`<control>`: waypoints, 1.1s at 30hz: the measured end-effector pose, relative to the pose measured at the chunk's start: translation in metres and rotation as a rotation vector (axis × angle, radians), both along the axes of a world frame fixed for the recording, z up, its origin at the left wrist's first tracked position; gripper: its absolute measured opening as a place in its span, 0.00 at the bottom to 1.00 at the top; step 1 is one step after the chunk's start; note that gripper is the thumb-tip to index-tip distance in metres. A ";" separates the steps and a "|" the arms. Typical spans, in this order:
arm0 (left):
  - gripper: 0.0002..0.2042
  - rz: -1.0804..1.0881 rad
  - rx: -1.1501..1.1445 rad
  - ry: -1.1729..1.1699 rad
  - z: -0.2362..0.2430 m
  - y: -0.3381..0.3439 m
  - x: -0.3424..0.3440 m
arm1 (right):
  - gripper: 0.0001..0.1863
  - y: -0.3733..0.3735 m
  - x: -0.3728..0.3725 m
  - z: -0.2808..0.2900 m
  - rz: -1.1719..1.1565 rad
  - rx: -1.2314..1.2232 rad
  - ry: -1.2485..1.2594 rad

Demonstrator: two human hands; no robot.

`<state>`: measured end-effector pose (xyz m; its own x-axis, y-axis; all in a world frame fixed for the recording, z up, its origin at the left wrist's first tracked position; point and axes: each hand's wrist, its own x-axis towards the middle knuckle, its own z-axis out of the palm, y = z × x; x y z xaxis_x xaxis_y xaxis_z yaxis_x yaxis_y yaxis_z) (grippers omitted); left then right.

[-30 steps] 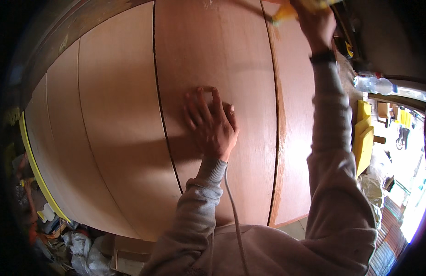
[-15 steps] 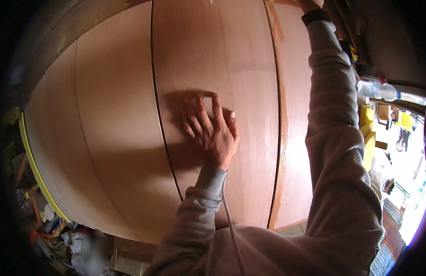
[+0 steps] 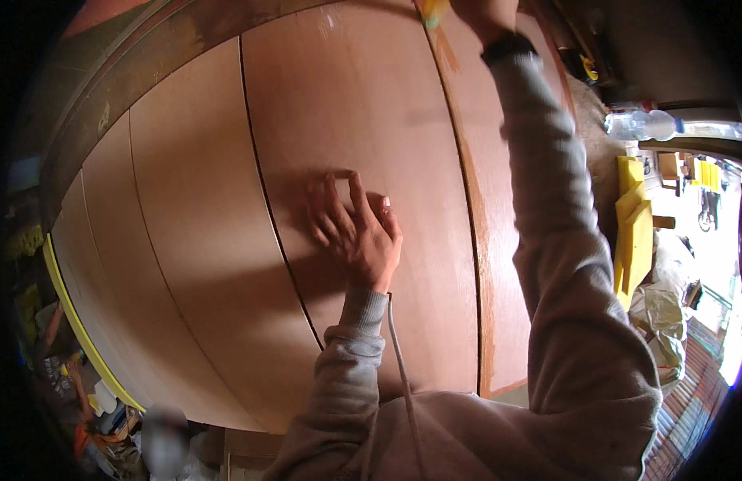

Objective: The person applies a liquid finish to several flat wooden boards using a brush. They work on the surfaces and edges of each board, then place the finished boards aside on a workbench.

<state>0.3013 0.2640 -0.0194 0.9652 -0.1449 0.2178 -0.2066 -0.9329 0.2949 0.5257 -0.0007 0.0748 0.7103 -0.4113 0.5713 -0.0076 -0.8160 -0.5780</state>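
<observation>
My left hand point(image 3: 359, 240) lies on the pinkish-brown wooden panel point(image 3: 339, 96), its fingers spread and nothing in them. Farther up and to the right, my right hand point(image 3: 487, 16) is partly cut off by the upper edge of the picture. Beside it, over the seam between two boards, shows a yellow-green tool point(image 3: 433, 11), smeared by motion; its kind cannot be made out, and it appears to be in that hand. A darker brown strip point(image 3: 485, 321) runs along the right side of this seam.
Paler panels point(image 3: 195, 176) with dark seams continue to the left, ending at a yellow edge strip point(image 3: 86, 341). Clutter lies at the lower left. To the right are a plastic bottle point(image 3: 643, 126), yellow boards point(image 3: 634, 240) and a pale sack point(image 3: 661, 321).
My right hand has come left and downward into fuller view, and the yellow-green tool now shows beside it. My left hand stays spread on the panel. The whole view has shifted slightly.
</observation>
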 end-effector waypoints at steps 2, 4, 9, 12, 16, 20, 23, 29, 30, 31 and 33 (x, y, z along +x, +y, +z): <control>0.28 0.012 0.011 0.038 0.005 0.003 0.000 | 0.25 0.018 -0.041 0.001 0.052 0.067 0.047; 0.28 0.022 0.020 0.066 0.010 0.002 0.001 | 0.18 0.015 -0.084 -0.008 0.111 -0.240 -0.022; 0.28 0.030 0.034 0.085 0.009 0.002 0.001 | 0.20 0.000 -0.058 -0.014 0.111 -0.129 -0.054; 0.29 0.026 0.020 0.056 0.008 -0.004 0.000 | 0.24 -0.010 0.000 -0.003 0.059 -0.001 -0.116; 0.29 0.052 -0.004 0.096 0.001 0.000 -0.004 | 0.22 0.004 -0.007 -0.003 0.000 -0.085 -0.047; 0.27 0.037 0.053 0.067 0.007 0.004 0.000 | 0.18 0.028 -0.072 0.003 0.157 -0.079 -0.206; 0.27 0.020 0.041 0.041 0.008 0.003 0.000 | 0.20 0.016 -0.054 -0.001 0.082 -0.049 -0.148; 0.28 0.018 0.010 0.001 0.004 -0.002 0.000 | 0.21 -0.014 -0.033 -0.014 -0.041 -0.131 -0.002; 0.28 0.020 0.013 0.004 0.004 -0.004 0.003 | 0.21 -0.016 -0.049 -0.018 -0.030 -0.167 0.015; 0.27 0.032 0.024 0.019 0.004 -0.002 0.002 | 0.20 -0.005 -0.075 -0.017 0.016 -0.123 0.036; 0.28 0.040 0.054 -0.010 0.006 0.004 0.000 | 0.20 0.024 -0.139 -0.011 0.116 -0.046 0.015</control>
